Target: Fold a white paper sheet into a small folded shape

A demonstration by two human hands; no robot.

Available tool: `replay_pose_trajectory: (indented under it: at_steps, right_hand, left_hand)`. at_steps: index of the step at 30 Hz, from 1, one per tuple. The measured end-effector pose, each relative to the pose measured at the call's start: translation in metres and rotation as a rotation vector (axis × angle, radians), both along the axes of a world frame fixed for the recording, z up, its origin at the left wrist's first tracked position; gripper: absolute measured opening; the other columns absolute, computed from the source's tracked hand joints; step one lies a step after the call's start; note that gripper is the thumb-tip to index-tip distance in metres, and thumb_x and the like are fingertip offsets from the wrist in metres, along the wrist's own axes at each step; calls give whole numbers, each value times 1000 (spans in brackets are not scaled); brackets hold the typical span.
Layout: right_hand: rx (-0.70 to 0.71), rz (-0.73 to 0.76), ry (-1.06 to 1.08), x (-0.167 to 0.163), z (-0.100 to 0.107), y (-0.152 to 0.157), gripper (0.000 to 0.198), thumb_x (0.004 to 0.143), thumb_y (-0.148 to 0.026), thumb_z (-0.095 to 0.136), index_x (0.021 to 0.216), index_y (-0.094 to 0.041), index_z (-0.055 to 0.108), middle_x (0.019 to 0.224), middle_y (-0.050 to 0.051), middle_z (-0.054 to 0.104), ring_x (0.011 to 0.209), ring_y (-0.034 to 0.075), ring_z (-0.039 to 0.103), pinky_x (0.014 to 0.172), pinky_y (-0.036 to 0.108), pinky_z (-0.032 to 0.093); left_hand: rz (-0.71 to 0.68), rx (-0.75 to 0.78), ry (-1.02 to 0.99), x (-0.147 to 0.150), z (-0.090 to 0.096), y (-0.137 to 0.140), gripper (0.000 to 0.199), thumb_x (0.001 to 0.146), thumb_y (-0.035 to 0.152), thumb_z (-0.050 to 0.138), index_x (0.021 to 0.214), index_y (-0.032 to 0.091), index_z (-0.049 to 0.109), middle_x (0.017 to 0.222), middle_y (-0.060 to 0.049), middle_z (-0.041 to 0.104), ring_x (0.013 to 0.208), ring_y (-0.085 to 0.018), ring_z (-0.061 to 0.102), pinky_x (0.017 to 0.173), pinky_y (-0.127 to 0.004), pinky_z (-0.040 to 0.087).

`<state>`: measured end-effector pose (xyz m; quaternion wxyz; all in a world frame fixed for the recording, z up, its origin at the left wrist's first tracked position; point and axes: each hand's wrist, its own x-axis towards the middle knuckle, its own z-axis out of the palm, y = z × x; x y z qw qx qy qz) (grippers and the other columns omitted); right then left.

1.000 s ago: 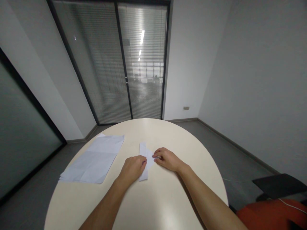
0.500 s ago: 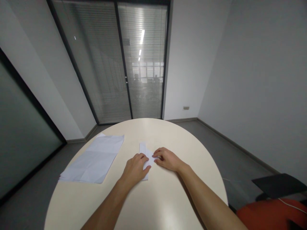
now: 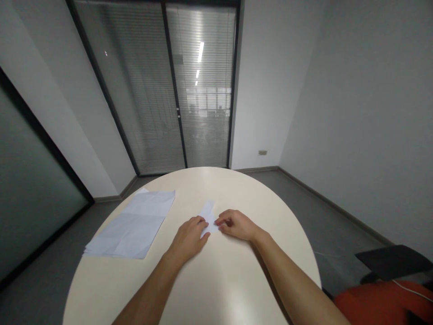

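A small piece of folded white paper lies near the middle of the round table, its narrow strip pointing away from me and tilted slightly right. My left hand grips its left side, thumb on the near part and fingertips on top. From the right, my right hand pinches the paper's right edge between thumb and curled fingers. Both hands cover some of the paper, so its full folded shape is hidden.
A stack of creased white sheets lies on the left of the cream round table. To the right, beyond the table edge, are a red seat and a black armrest-like panel. A glass door with blinds stands behind.
The folded paper has turned clockwise, its far strip now leaning right. The lower end that stuck out below my left hand no longer shows. Both hands have shifted only slightly.
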<state>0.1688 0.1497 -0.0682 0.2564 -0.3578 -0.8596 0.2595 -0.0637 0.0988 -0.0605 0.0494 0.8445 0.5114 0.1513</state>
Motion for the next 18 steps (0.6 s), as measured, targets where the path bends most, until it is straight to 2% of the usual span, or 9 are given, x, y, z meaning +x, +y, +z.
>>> replay_pose_trajectory:
  at_steps: [5,10,15,18]
  right_hand:
    - [-52,29,30,-1,0,-2,29,81,-20,67,107,-21,78,104,5,78,84,18,69,74,26,51]
    - [7,64,-10,-2,6,-6,33,77,-21,74,110,-22,77,106,4,77,87,20,69,79,28,51]
    - [86,67,0,-5,7,-6,34,78,-20,75,112,-24,76,108,5,76,98,22,67,91,32,50]
    - [129,60,17,-7,6,-5,21,86,-19,69,104,-23,78,101,5,77,97,21,67,91,32,49]
  left_hand:
    - [-59,1,5,-3,-3,3,29,96,33,59,122,23,69,126,-7,68,118,-25,59,104,-37,47]
    - [-75,4,36,-1,2,4,27,101,34,53,121,24,69,127,-6,69,119,-24,61,103,-36,47]
    - [-14,-16,48,4,9,5,29,105,32,43,110,21,70,110,-7,74,105,-23,68,90,-34,50]
    - [-14,-23,24,3,9,5,29,105,31,42,106,21,69,104,-7,74,100,-24,69,88,-33,50]
